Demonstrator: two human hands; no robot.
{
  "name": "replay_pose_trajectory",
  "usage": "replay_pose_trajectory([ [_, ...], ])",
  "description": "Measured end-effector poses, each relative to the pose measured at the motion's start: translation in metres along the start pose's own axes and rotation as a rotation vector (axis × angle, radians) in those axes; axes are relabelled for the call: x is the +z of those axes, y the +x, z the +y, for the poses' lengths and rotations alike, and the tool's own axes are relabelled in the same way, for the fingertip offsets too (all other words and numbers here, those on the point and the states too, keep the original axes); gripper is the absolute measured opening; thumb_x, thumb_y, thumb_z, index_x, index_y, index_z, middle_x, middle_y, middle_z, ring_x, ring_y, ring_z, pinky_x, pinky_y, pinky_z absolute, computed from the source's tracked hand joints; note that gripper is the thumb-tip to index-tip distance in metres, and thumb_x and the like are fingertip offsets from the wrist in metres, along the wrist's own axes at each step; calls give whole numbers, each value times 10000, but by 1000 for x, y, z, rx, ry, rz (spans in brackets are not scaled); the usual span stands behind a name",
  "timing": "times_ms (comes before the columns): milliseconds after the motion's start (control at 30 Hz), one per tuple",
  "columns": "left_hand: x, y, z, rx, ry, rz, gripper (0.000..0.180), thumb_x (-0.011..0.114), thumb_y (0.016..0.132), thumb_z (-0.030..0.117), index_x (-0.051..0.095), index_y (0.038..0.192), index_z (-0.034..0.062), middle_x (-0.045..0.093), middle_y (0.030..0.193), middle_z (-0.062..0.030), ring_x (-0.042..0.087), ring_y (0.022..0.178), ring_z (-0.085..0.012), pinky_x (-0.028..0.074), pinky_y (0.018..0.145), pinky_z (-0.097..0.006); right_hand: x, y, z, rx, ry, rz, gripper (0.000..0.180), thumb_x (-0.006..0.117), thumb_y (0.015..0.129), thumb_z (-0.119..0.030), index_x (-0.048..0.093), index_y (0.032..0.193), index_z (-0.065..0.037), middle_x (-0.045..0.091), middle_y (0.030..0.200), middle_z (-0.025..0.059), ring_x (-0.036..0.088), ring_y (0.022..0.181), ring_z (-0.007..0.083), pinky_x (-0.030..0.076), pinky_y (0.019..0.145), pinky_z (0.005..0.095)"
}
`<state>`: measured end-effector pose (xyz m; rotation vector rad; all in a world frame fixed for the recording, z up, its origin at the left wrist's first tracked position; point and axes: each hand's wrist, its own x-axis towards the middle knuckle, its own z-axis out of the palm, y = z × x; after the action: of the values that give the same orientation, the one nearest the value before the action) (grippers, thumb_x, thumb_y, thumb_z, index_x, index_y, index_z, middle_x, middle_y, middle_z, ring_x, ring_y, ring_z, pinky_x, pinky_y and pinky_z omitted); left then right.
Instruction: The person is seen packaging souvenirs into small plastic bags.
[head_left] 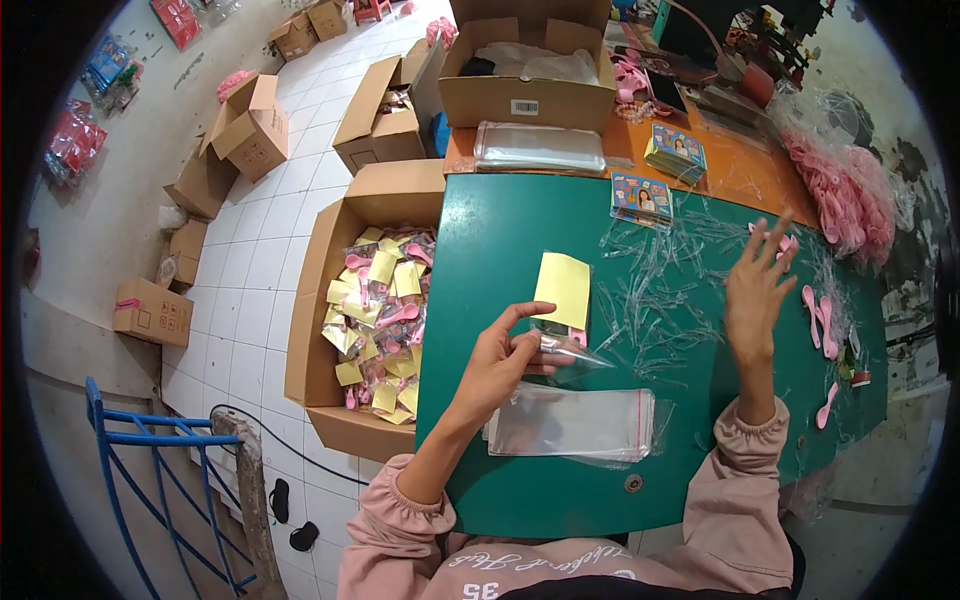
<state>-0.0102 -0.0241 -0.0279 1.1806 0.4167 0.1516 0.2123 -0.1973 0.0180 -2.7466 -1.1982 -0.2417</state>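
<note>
My left hand pinches a clear plastic packet with a yellow card and a pink piece inside, held just above the green table. My right hand is raised over the table with its fingers spread, touching nothing I can make out, close to a pink plastic piece. A stack of empty clear bags lies below my left hand. Loose clear plastic strips lie scattered between my two hands.
An open cardboard box full of finished yellow-and-pink packets stands left of the table. Pink spoon-shaped pieces lie at the right, a pink heap beyond. Printed card stacks, a bag pile and a box sit at the back.
</note>
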Motion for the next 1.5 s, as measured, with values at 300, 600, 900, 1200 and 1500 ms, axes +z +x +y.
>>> replay_pose_trajectory([
  [300, -3, -2, 0, 38, -51, -56, 261, 343, 950, 136, 433, 1181, 53, 615, 1006, -111, 626, 868, -159, 474, 702, -220, 11, -35, -85, -310, 827, -329, 529, 712, 705, -120, 446, 1141, 19, 438, 1122, 168, 532, 982, 280, 470, 798, 335],
  [600, 5, 0, -13, 214, 469, 161, 271, 453, 872, 28, 376, 1131, 45, 614, 901, -177, 659, 728, -237, 503, 612, -301, 22, -24, -70, -245, 974, -338, 154, 664, 756, -116, 571, 843, -30, 486, 862, 61, 545, 730, 139, 468, 652, 248],
  [900, 1, 5, -14, 327, 711, 149, 134, 603, 813, 104, 523, 872, 14, 581, 814, -41, 575, 725, -128, 469, 574, -241, 46, -25, -69, 65, 1484, -607, 117, 596, 836, -121, 529, 874, -32, 511, 907, 18, 529, 772, 96, 470, 660, 226],
  [1200, -3, 9, -21, 162, 523, 182, 173, 606, 837, 157, 540, 862, -1, 568, 766, -13, 560, 705, -68, 489, 569, -221, 59, -33, -80, 153, 1549, -478, 108, 540, 873, -96, 499, 873, 4, 561, 818, 60, 587, 705, 110, 526, 639, 237],
  [1500, -5, 9, -16, 34, 450, 185, 181, 629, 817, 126, 540, 903, -7, 574, 790, -41, 570, 706, -74, 495, 571, -208, 59, -32, -81, 228, 1590, -417, 147, 547, 842, -21, 426, 914, 23, 565, 825, 110, 616, 712, 154, 548, 620, 259],
])
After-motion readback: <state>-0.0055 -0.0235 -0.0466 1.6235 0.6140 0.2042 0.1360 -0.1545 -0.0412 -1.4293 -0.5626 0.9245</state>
